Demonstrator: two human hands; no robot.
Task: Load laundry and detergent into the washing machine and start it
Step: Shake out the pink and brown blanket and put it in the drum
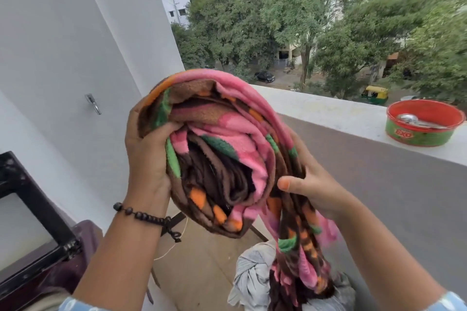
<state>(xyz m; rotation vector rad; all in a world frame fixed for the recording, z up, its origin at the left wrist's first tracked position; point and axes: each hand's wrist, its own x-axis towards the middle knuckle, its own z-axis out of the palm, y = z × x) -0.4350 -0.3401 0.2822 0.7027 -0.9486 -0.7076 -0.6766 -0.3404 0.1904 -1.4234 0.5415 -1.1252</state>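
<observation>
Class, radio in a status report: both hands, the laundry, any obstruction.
Left hand and right hand both grip bundled pink-and-brown fleece blanket. Tail hangs onto grey cloth pile. Washing machine not in view.

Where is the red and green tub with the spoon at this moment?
In the head view, the tub stands at the right on the white parapet ledge, apart from the blanket in both hands.

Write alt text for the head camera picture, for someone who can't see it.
A person's left hand and right hand grip a bunched pink, brown, orange and green fleece blanket on a high balcony. Its tail hangs toward grey clothes below; a red tub holding a spoon sits on the parapet, trees beyond.
</observation>
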